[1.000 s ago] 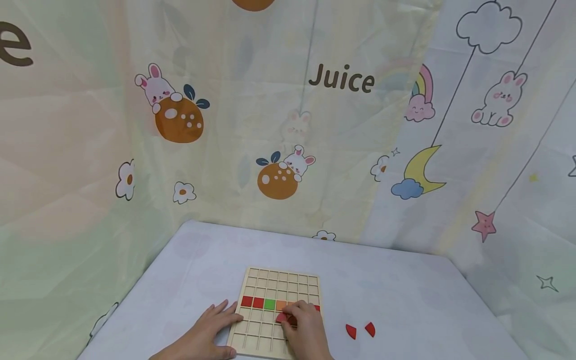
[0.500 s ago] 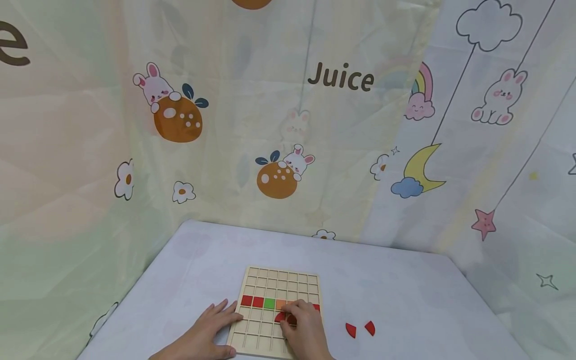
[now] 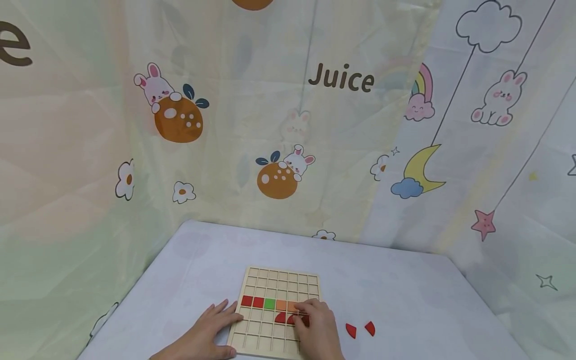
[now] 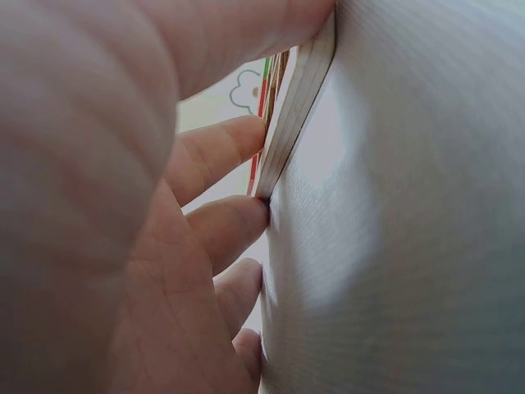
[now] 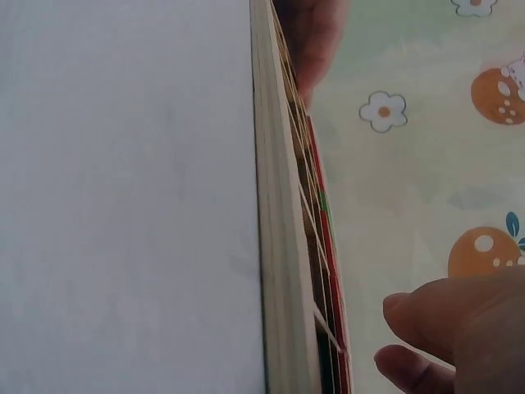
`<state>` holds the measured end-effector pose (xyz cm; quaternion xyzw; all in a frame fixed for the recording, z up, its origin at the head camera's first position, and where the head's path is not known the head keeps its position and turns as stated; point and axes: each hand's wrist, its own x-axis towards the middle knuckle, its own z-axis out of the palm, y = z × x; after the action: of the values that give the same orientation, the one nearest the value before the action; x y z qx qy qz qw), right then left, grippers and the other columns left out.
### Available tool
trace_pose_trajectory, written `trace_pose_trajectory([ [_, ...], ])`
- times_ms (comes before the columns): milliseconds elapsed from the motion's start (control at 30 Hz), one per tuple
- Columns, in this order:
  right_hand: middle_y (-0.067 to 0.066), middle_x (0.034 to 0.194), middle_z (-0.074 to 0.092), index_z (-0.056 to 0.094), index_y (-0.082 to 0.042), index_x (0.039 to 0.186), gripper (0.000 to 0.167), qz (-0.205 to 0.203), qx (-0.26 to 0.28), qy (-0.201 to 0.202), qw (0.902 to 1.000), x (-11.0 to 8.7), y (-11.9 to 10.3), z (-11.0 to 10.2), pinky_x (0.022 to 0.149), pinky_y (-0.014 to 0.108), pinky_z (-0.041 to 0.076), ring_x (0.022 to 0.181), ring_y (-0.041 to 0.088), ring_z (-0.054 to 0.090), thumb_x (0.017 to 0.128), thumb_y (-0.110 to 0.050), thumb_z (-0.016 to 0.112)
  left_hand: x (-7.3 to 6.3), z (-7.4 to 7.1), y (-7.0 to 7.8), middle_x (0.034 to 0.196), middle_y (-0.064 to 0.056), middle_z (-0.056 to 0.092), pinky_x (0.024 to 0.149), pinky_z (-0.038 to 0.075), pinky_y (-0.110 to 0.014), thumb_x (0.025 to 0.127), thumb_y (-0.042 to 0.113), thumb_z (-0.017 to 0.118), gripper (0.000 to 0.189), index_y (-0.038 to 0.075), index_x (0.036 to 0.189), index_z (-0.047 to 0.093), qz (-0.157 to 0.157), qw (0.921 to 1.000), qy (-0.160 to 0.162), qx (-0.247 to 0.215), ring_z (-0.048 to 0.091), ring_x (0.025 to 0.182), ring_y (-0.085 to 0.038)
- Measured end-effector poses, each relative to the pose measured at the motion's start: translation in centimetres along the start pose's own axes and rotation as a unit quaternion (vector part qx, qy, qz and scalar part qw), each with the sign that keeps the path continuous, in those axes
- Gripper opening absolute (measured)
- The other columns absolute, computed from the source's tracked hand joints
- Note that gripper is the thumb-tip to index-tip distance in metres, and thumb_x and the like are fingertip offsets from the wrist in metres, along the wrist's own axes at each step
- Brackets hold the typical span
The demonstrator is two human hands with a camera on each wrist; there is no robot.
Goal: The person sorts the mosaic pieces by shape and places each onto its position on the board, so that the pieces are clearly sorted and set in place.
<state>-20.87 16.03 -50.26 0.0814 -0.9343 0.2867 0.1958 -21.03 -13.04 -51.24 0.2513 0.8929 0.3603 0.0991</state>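
A wooden grid board (image 3: 261,342) lies on the table. Across its middle row run red squares (image 3: 246,301), a green square (image 3: 269,304) and orange squares (image 3: 281,305). Red quarter-circle pieces (image 3: 280,318) sit in the row below, partly under my right hand (image 3: 318,327). That hand is over the board's right side, thumb and forefinger bent and apart. In the right wrist view its fingertips are just off the board's face, with no piece between them. My left hand (image 3: 204,332) rests at the board's left edge, fingers spread, thumb by the near corner.
Two loose red quarter-circle pieces (image 3: 351,330) lie on the white table (image 3: 405,300) to the right of the board. Behind the table hangs a printed cloth (image 3: 342,150) with rabbits, oranges and flowers.
My right hand has shifted a little to the right, uncovering more of the red quarter-circle pieces and an orange square. The left hand and the board have stayed in place.
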Motion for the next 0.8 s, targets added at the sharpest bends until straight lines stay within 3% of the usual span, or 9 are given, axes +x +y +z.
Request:
trace_pose_trajectory([
  [167, -0.014, 0.092, 0.062, 0.076, -0.021, 0.099, 0.021, 0.042, -0.018, -0.009, 0.9989, 0.2, 0.9, -1.0, 0.073, 0.032, 0.044, 0.083, 0.009, 0.052, 0.079, -0.02, 0.08, 0.0, 0.0, 0.0, 0.152, -0.02, 0.037, 0.108, 0.008, -0.071, 0.072, 0.052, 0.079, 0.071, 0.021, 0.132, 0.058, 0.003, 1.0, 0.002, 0.002, 0.018, 0.143, -0.049],
  [333, -0.01, 0.094, 0.066, 0.076, -0.019, 0.096, 0.016, 0.056, -0.022, -0.004, 0.9982, 0.2, 1.9, -2.1, 0.081, 0.043, 0.048, 0.091, 0.017, 0.059, 0.081, -0.02, 0.079, -0.1, -0.1, 0.0, 0.152, -0.022, 0.038, 0.107, 0.008, -0.073, 0.073, 0.049, 0.079, 0.069, 0.019, 0.132, 0.058, 0.016, 0.9998, 0.004, 0.005, 0.019, 0.142, -0.051],
  [500, -0.009, 0.091, 0.067, 0.076, -0.019, 0.095, 0.014, 0.075, -0.021, 0.009, 0.9969, 0.4, 2.6, -2.8, 0.081, 0.046, 0.049, 0.091, 0.02, 0.06, 0.081, -0.018, 0.078, -0.1, -0.1, 0.1, 0.151, -0.023, 0.038, 0.107, 0.009, -0.073, 0.073, 0.05, 0.079, 0.07, 0.018, 0.131, 0.058, 0.024, 0.9996, 0.007, 0.011, 0.02, 0.142, -0.051],
  [800, -0.004, 0.09, 0.068, 0.077, -0.015, 0.095, 0.015, 0.147, -0.056, 0.036, 0.987, 0.9, 4.5, -3.7, 0.084, 0.049, 0.049, 0.094, 0.025, 0.062, 0.08, -0.014, 0.076, -0.1, -0.1, 0.1, 0.151, -0.023, 0.038, 0.107, 0.009, -0.072, 0.072, 0.049, 0.08, 0.07, 0.018, 0.131, 0.059, 0.02, 0.9998, 0.005, 0.004, 0.021, 0.141, -0.051],
])
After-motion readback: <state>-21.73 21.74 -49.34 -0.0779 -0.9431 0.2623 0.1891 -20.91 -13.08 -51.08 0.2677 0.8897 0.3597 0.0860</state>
